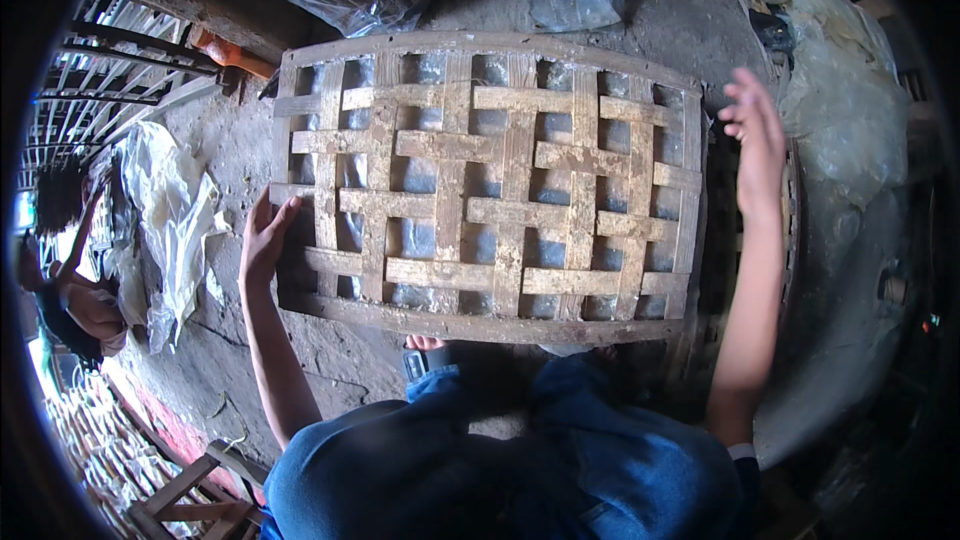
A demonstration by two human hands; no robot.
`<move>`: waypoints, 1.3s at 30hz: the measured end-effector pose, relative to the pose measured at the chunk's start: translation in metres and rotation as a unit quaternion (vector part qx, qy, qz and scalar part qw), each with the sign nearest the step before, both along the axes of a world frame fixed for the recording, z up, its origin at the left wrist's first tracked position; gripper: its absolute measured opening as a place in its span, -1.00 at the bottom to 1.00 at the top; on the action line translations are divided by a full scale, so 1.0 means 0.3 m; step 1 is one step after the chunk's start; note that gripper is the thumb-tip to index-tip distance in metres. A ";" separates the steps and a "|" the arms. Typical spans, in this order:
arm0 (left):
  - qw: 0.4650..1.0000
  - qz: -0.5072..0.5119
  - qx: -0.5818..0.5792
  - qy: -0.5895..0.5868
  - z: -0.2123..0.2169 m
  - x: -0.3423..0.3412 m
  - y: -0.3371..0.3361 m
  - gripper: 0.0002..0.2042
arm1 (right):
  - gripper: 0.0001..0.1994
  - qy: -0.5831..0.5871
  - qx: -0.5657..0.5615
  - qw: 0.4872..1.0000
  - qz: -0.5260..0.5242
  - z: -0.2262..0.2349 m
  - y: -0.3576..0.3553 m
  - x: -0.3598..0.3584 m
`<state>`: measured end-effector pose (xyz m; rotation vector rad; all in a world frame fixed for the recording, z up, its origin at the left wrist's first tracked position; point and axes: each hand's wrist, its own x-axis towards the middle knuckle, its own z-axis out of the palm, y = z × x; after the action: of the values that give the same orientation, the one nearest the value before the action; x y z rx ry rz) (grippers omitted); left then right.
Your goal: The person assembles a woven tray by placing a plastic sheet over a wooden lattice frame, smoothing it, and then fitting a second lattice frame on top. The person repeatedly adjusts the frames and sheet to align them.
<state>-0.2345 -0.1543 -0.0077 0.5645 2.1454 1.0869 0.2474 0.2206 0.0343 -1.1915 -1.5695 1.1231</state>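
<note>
The flat rectangular panel of woven wooden slats (515, 150) is showing a tan and pale-brown crisscross, and dark stains are speckling it. Its straight wooden border (480, 325) is looking a duller grey-brown. Through the square gaps, a silvery-grey sheet-like backing (415, 176) is glinting. The person's loose blue denim trousers (370, 460) are fading paler in patches. The crumpled white plastic sheet (170, 210) is contrasting with the flat grey floor (235, 145).
</note>
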 end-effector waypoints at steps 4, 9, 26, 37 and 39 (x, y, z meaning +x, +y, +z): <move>1.000 -0.003 0.008 0.007 -0.011 -0.007 0.003 -0.15 | -0.74 -0.172 0.106 0.977 0.060 -0.115 -0.081 -0.016; 1.000 0.022 -0.021 0.010 -0.005 0.006 0.002 -0.14 | -0.50 -0.355 0.318 0.872 0.108 -0.130 -0.148 0.001; 0.997 0.064 -0.039 0.032 -0.046 -0.023 -0.029 -0.10 | -0.80 -0.324 0.260 0.893 0.174 -0.073 -0.282 -0.186; 0.995 0.082 -0.042 0.034 -0.035 0.003 -0.013 -0.06 | -0.89 -0.360 0.289 0.874 0.153 -0.085 -0.264 -0.251; 0.995 0.082 -0.041 0.029 -0.044 -0.008 -0.021 -0.06 | -0.90 -0.368 0.310 0.863 0.157 -0.080 -0.268 -0.254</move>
<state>-0.2368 -0.1605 -0.0211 0.3920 2.3088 1.0754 0.1711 0.1403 0.0102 -0.9617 -2.5290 0.2337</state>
